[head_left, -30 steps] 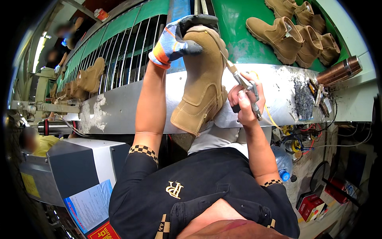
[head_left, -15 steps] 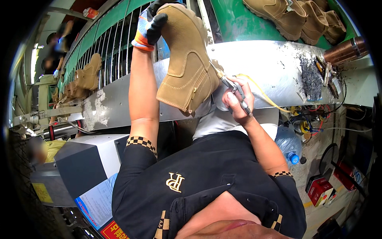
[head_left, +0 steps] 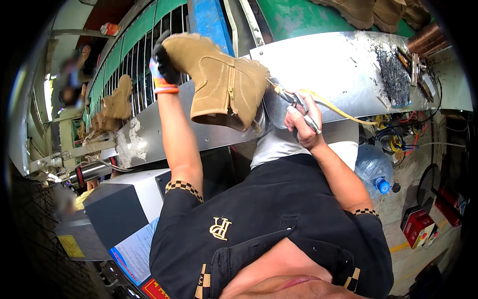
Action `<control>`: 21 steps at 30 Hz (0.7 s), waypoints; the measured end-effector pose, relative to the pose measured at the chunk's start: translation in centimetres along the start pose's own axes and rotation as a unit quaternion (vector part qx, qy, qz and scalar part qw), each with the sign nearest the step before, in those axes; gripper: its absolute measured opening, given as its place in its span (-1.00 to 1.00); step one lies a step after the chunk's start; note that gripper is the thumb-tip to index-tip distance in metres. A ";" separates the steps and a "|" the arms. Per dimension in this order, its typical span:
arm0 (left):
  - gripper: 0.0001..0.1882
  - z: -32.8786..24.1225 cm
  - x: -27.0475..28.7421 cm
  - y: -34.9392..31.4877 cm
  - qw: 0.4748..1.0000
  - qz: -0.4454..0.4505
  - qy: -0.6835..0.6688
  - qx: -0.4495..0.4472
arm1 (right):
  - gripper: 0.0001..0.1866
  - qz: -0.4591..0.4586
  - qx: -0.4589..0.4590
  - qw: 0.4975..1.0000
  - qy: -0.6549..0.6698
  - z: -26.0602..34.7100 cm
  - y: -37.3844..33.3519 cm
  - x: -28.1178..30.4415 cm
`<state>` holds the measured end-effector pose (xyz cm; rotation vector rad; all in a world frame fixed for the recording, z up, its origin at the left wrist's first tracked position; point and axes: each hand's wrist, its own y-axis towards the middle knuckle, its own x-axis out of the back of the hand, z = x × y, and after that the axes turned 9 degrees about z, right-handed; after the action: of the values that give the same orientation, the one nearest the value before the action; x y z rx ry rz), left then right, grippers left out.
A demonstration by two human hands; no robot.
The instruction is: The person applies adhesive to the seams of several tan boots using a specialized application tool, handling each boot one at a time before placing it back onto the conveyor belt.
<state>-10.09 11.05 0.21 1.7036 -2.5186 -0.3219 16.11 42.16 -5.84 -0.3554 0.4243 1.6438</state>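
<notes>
A tan ankle boot (head_left: 211, 82) with a side zipper hangs over the front of the metal bench. My left hand (head_left: 167, 62), in a black-coated glove with an orange and blue cuff, is closed around its toe. The boot's opening faces down toward me, and its sole is turned up and away. My bare right hand (head_left: 304, 119) is wrapped round a slim grey metal nozzle tool (head_left: 298, 103), its narrow tip close to the boot's heel. Whether the tip touches the boot I cannot tell. A yellow hose (head_left: 331, 107) runs from beside this hand to the right.
The metal bench (head_left: 318, 62) crosses in front of me, with a dark stained patch and small tools at its right. More tan boots (head_left: 356, 12) lie on a green surface behind; others (head_left: 118, 99) stand at left by a barred rack. A large plastic bottle (head_left: 371, 169) sits below right.
The boot has swung lower and to the left, its toe dropping with my left hand and its opening turning more toward me. My right hand keeps the tool near the heel.
</notes>
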 end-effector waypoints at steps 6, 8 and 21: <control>-0.23 1.3 1.4 -7.7 0.983 -0.158 -0.063 0.065 | -0.64 -0.012 -0.011 1.000 0.015 0.1 1.2 -1.3; -0.23 1.5 2.0 -10.7 0.972 -0.177 -0.105 0.112 | -0.65 0.000 0.005 1.000 -0.008 -0.6 1.8 -1.6; -0.30 -3.0 -5.7 -25.4 0.909 -0.240 -0.053 0.337 | -0.63 -0.014 0.043 0.988 -0.146 -2.1 4.5 -2.9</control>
<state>15.67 6.85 -2.14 2.6119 -2.3940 0.5213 11.94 38.23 -6.07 -0.0541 0.2665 1.6134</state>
